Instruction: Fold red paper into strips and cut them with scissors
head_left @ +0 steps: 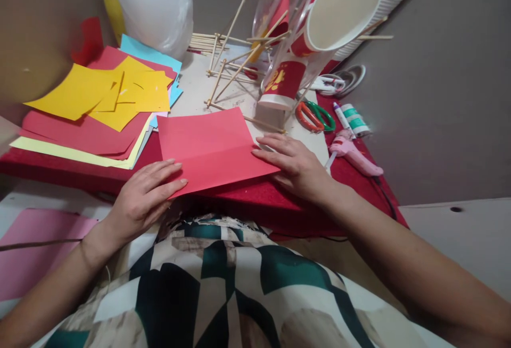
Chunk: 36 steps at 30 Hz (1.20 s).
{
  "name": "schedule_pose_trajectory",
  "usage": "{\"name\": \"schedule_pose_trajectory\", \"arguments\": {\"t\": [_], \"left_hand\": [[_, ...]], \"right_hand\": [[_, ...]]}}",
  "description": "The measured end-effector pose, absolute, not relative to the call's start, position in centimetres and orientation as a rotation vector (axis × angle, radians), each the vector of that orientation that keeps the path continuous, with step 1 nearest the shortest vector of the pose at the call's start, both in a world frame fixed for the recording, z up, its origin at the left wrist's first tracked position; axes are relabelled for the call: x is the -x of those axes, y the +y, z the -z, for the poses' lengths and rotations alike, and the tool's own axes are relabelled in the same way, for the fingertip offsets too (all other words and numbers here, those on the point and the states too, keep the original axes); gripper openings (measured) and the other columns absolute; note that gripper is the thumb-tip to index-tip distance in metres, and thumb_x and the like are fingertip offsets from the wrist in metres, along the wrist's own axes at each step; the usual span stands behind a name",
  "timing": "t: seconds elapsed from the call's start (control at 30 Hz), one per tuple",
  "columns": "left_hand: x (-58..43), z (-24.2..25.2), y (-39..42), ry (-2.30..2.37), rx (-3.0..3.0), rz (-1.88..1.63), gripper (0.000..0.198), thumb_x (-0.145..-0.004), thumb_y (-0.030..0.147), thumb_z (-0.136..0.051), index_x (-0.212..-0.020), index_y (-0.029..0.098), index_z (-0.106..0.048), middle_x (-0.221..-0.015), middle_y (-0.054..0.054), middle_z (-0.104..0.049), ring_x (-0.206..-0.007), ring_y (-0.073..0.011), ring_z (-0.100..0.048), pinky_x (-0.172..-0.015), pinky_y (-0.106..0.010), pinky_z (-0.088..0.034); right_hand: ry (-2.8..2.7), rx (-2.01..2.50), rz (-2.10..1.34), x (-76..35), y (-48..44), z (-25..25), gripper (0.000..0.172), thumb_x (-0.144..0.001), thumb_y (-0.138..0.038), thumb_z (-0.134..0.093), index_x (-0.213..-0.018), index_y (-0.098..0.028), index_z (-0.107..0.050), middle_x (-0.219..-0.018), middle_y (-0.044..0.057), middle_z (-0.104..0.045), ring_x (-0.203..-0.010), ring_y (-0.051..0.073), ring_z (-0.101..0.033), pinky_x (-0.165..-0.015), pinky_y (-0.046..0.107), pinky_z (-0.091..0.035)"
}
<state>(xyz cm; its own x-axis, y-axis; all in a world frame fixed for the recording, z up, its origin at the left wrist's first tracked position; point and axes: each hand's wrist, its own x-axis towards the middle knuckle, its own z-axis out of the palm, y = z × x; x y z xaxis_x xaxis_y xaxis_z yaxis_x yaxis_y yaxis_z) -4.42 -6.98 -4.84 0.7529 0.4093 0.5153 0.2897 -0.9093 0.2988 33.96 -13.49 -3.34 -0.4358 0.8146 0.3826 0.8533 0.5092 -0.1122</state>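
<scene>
A sheet of red paper (pixel 211 143) with a faint crease across it is held at the table's front edge. My left hand (pixel 146 193) grips its near left corner, fingers on top and thumb hidden beneath. On the right side edge, my right hand (pixel 293 164) has its fingers over the sheet, the thumb mostly out of sight below. Just behind the paper stands a frame of thin wooden sticks (pixel 229 79), joined to red and white paper cups (pixel 285 79).
Coloured paper sheets (pixel 131 90) are piled at the left. Scissors with red and green handles (pixel 315 116), a pink glue gun (pixel 355 154), a marker (pixel 342 116) and a green-white roll (pixel 355 119) lie at the right. A white plastic bag (pixel 154 7) stands behind.
</scene>
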Motion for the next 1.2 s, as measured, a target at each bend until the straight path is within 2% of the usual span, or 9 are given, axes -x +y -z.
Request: {"name": "schedule_pose_trajectory", "arguments": {"t": [0.2,0.4,0.53,0.67,0.83,0.97,1.03,1.1,1.2], "left_hand": [[4.8,4.3,-7.5,0.694,-2.635,-0.817,0.032,-0.098,0.019,-0.058,-0.129,0.023,-0.064,-0.137,-0.011,-0.07,-0.129,-0.0247,-0.066,-0.113,-0.048,-0.052],[3.6,3.8,-6.9,0.769,-2.561,-0.907,0.031,-0.095,0.011,-0.054,-0.125,0.02,-0.06,-0.134,-0.013,-0.07,-0.126,-0.0246,-0.067,-0.109,-0.044,-0.055],[2.7,3.5,-7.0,0.867,-2.484,-0.999,0.019,-0.096,0.013,-0.058,-0.113,0.022,-0.059,-0.119,-0.007,-0.076,-0.107,-0.0201,-0.074,-0.095,-0.034,-0.061],[1.7,3.1,-7.1,1.095,-2.427,-1.018,0.024,-0.097,0.02,-0.062,-0.121,0.022,-0.06,-0.116,-0.004,-0.074,-0.1,-0.0184,-0.074,-0.085,-0.028,-0.061],[-0.1,2.3,-6.3,1.311,-2.343,-0.942,0.048,-0.1,0.034,-0.059,-0.146,0.024,-0.048,-0.133,-0.007,-0.067,-0.104,-0.0214,-0.073,-0.087,-0.032,-0.06],[-1.0,2.0,-5.2,1.407,-2.351,-0.898,0.06,-0.099,0.036,-0.058,-0.155,0.022,-0.041,-0.107,-0.005,-0.074,-0.086,-0.0215,-0.074,-0.078,-0.033,-0.06],[-1.3,1.8,-4.7,1.412,-2.366,-0.884,0.065,-0.098,0.038,-0.058,-0.158,0.021,-0.037,-0.096,-0.003,-0.074,-0.081,-0.0216,-0.074,-0.075,-0.033,-0.06],[-1.5,1.7,-4.2,1.422,-2.403,-0.853,0.067,-0.098,0.039,-0.056,-0.159,0.021,-0.036,-0.101,-0.003,-0.075,-0.083,-0.0216,-0.074,-0.076,-0.032,-0.06],[-1.8,1.5,-3.5,1.434,-2.439,-0.791,0.064,-0.098,0.039,-0.054,-0.157,0.02,-0.04,-0.115,-0.006,-0.075,-0.089,-0.022,-0.075,-0.081,-0.033,-0.061]], "right_hand": [[-2.382,1.168,-0.152,-34.0,-14.5,2.9,0.031,-0.096,-0.031,-0.05,-0.118,-0.023,-0.07,-0.129,0.015,-0.074,-0.131,0.028,-0.064,-0.104,0.053,-0.052],[-2.256,1.239,-0.369,-33.0,-15.1,2.8,0.035,-0.099,-0.049,-0.049,-0.11,-0.024,-0.07,-0.122,0.015,-0.077,-0.117,0.028,-0.072,-0.103,0.053,-0.053],[-2.03,1.437,-0.438,-32.0,-15.4,2.7,0.03,-0.1,-0.046,-0.05,-0.104,-0.025,-0.071,-0.104,0.011,-0.081,-0.099,0.027,-0.076,-0.091,0.047,-0.061],[-1.761,1.583,-0.359,-30.8,-15.6,2.6,0.018,-0.095,-0.037,-0.063,-0.104,-0.023,-0.07,-0.101,0.008,-0.079,-0.089,0.025,-0.077,-0.082,0.04,-0.064],[-1.527,1.607,-0.521,-30.0,-14.7,2.7,0.049,-0.094,-0.038,-0.067,-0.139,-0.025,-0.054,-0.105,0.006,-0.077,-0.087,0.022,-0.076,-0.073,0.036,-0.065],[-1.528,1.616,-0.547,-30.4,-14.0,3.0,0.074,-0.097,-0.045,-0.062,-0.16,-0.027,-0.028,-0.103,0.006,-0.076,-0.067,0.018,-0.072,-0.06,0.034,-0.063],[-1.562,1.642,-0.474,-30.6,-13.7,3.0,0.079,-0.098,-0.05,-0.059,-0.164,-0.028,-0.021,-0.117,0.011,-0.074,-0.064,0.019,-0.07,-0.059,0.037,-0.063],[-1.592,1.68,-0.406,-30.8,-13.4,2.9,0.081,-0.098,-0.052,-0.056,-0.165,-0.027,-0.018,-0.125,0.015,-0.072,-0.067,0.021,-0.071,-0.063,0.04,-0.063],[-1.654,1.787,-0.363,-31.0,-12.9,2.5,0.08,-0.098,-0.049,-0.057,-0.164,-0.021,-0.023,-0.105,0.012,-0.077,-0.062,0.023,-0.07,-0.06,0.04,-0.061]]}}
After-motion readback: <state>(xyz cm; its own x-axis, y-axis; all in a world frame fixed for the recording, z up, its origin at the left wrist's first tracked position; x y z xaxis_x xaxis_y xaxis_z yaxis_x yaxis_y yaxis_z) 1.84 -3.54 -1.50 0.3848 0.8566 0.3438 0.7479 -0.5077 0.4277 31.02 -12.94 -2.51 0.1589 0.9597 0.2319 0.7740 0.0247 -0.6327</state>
